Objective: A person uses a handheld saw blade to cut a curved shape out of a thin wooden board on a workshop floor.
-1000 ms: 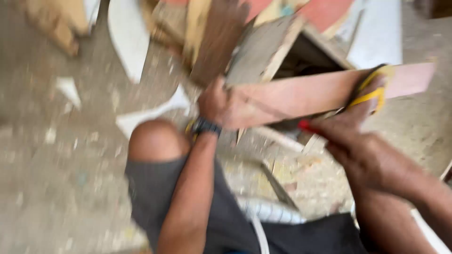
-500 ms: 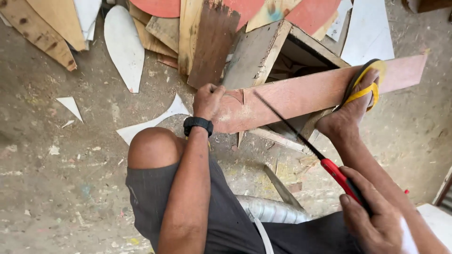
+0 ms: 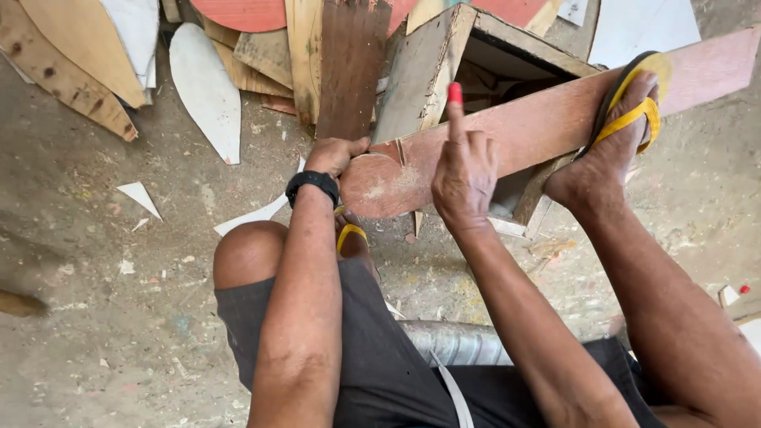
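No packages, labels, signs or screens anywhere.

The plank (image 3: 547,119) under my foot is rough, matt wood with a faded reddish face. My sandal (image 3: 634,111) looks like yellow rubber, my shorts (image 3: 380,349) matt dark cloth. The floor (image 3: 95,301) is dusty, rough concrete.

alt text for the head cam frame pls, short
A seated person saws a reddish wooden plank: the left hand grips its rounded near end, the right hand holds a red-handled saw, and a foot in a yellow flip-flop pins the plank on an open wooden box. Wood offcuts lie on the dusty concrete floor.
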